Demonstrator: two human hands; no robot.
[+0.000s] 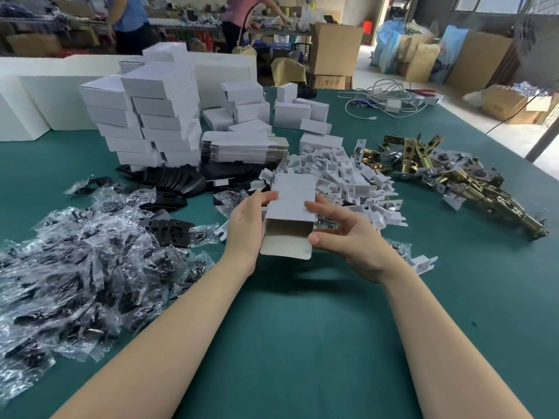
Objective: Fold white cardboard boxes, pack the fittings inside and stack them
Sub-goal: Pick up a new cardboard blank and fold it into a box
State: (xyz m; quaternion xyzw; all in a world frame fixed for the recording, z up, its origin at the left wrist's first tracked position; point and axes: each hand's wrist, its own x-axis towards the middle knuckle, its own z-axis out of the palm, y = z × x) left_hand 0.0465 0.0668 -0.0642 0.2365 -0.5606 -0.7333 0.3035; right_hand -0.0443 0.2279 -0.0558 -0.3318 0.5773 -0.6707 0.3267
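I hold a white cardboard box (292, 204) above the green table (302, 328), its near end open with the flap hanging toward me. My left hand (246, 225) grips its left side, fingers curled over the top. My right hand (341, 234) holds the right side, thumb at the open end's edge and fingers on top. Brass latch fittings (447, 173) lie in a heap to the right. Folded white boxes (151, 116) stand stacked at the back left, with a pile of flat box blanks (242, 149) beside them.
Bagged black parts (75, 267) cover the left of the table, and black plates (175, 182) lie behind them. Small white cardboard inserts (348, 176) are heaped behind the box. White cables (387, 101) lie far right. Two people stand at benches in the background.
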